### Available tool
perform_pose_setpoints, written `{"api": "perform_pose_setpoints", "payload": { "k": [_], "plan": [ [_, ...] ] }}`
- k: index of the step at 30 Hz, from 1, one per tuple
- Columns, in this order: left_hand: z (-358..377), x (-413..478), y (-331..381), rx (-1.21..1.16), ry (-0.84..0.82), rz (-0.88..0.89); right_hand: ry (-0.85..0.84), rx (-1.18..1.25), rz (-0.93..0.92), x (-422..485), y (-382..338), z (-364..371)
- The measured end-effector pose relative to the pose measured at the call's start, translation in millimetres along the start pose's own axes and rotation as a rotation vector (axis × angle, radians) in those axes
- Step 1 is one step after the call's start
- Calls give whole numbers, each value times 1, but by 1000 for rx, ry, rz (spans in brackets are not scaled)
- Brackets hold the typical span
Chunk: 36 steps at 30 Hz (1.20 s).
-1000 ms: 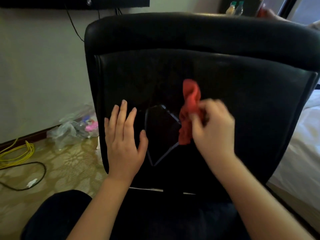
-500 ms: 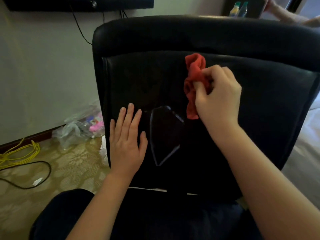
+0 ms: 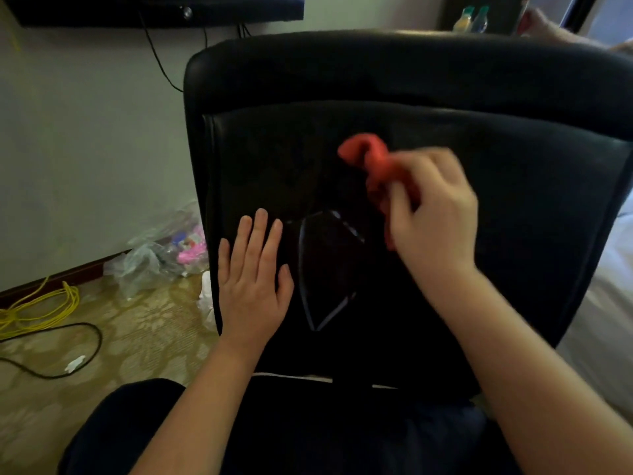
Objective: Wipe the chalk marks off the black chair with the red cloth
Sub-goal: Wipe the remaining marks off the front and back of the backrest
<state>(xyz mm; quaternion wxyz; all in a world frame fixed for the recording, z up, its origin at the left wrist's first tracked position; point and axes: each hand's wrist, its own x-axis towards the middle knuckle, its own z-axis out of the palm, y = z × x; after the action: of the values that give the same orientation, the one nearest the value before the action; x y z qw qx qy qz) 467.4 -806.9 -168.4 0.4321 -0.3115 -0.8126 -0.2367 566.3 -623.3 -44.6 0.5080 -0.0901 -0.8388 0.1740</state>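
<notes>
Pale wall, patterned floor, yellow cable.

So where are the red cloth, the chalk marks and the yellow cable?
cloth [image 3: 368,156]: head view, its bunched top.
chalk marks [image 3: 302,275]: head view, the left stroke.
cable [image 3: 72,299]: head view, its looped bend.

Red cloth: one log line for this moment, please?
right hand: grips red cloth | left hand: flat on black chair | chalk marks: visible

Chair: one, black.
Cloth: one, red.
Hands: two, the left hand and the right hand.
Chalk outline: one.
Bottles: two, side by side.
Floor cables: two, a yellow cable and a black cable.
Plastic bag: one.
</notes>
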Motion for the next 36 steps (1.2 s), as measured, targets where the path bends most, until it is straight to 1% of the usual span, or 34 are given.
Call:
{"api": "perform_pose_setpoints", "payload": {
  "k": [1, 3, 6, 9, 11, 12, 13, 15, 18, 20, 22, 25, 27, 29, 32, 34, 36],
  "plan": [
    [0, 0, -1, -1, -2, 8, 25, -23, -3, 15, -1, 1],
    [0, -1, -2, 3, -5, 20, 15, -75, -63, 22, -3, 8],
    [1, 0, -4, 7, -9, 18, -106, -83, -175, -27, -5, 23],
    [2, -1, -5, 0, -16, 24, -235, -108, -216, -94, 3, 24],
    [2, -1, -6, -1, -19, 24, -276, -101, -275, -110, 8, 21],
    [2, -1, -6, 1, -19, 24, -277, -94, -300, -104, 10, 21],
    [2, -1, -6, 2, -18, 25, -255, -89, -312, -90, 11, 21],
    [1, -2, -6, -10, -26, 17, -153, -91, -284, -51, 6, 21],
    [-2, -1, -4, -35, -44, 11, 8, -109, -175, 12, -3, 20],
    [-6, 1, -5, -68, -50, 10, 56, -109, -126, 23, -11, 25],
    [-10, 3, -6, -118, -44, 6, 32, -85, -138, 6, -18, 35],
    [-17, 6, -5, -195, -6, -19, -104, -56, -227, -43, -20, 43],
    [-22, 8, -6, -206, 22, -43, -147, -44, -245, -61, -14, 38],
    [-26, 9, -10, -198, 26, -52, -112, -28, -213, -58, -9, 30],
    [-30, 10, -21, -179, 19, -55, 44, -39, -102, -21, -8, 25],
    [-33, 11, -25, -179, 9, -89, 116, -27, -37, 4, -17, 35],
    [-36, 12, -28, -180, 5, -121, 91, 21, -83, 9, -35, 55]
  ]
}}
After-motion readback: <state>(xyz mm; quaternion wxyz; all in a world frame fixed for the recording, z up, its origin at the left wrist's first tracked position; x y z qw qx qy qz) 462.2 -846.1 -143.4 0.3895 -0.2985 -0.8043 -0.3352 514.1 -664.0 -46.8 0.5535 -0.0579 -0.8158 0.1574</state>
